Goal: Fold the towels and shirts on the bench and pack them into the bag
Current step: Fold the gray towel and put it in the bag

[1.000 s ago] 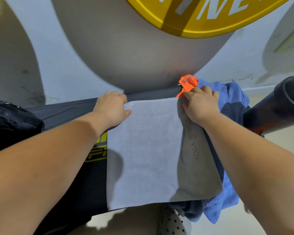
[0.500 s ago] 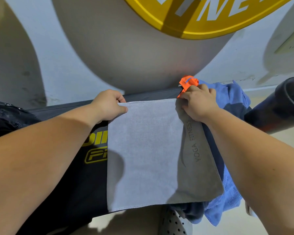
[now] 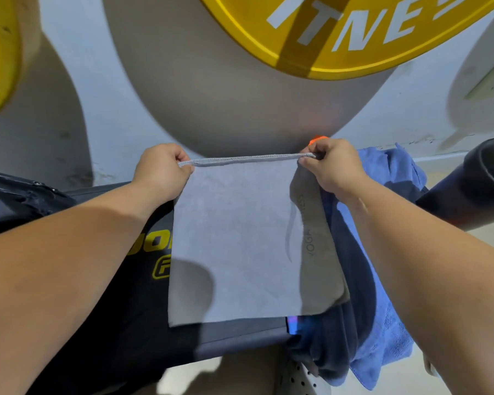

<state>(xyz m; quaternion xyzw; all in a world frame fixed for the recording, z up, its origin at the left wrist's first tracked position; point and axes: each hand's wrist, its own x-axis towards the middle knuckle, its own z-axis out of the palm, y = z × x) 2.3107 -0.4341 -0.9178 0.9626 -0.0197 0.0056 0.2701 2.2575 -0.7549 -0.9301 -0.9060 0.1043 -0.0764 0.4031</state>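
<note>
A grey towel [image 3: 234, 240] with "YOGA" lettering lies folded over the black bench [image 3: 103, 323]. Its far edge is lifted off the bench and stretched taut between my hands. My left hand [image 3: 161, 169] pinches the far left corner. My right hand [image 3: 330, 163] pinches the far right corner. A blue towel [image 3: 388, 323] and a dark blue garment [image 3: 342, 332] lie heaped under and to the right of the grey towel. An orange piece of cloth [image 3: 315, 139] peeks out behind my right hand. At the far left edge sits a black bag [image 3: 9, 195].
The bench carries yellow lettering [image 3: 154, 255] and stands against a white and grey wall with a yellow round sign [image 3: 340, 38]. A black padded roller [image 3: 479, 178] juts in at the right. A grey perforated shoe [image 3: 300, 377] shows below the bench.
Both hands went from pressing the towel's far corners on the bench to pinching them and lifting the far edge up, away from the bench. The towel's near part stays draped.
</note>
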